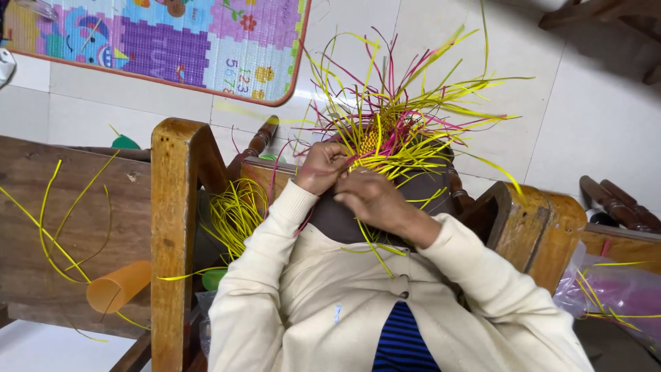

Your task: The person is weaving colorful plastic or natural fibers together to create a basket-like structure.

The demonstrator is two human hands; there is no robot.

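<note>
Wooden chair frame around you, play mat on the floor. On your lap: woven piece, small centre done, most yellow and pink strips loose. Left hand pinches strips at its edge; right hand curls shut, grip contents hidden. Spare strips beside.

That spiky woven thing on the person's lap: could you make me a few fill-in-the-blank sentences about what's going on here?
1. The woven piece bristles with yellow and ____ strips.
2. Both hands, left hand and right hand, work at its near ____.
3. An ____ plastic cup lies on its side on the wooden bench.
4. A bundle of loose ____ strips sits beside the left sleeve.

Missing words: pink; edge; orange; yellow
</note>
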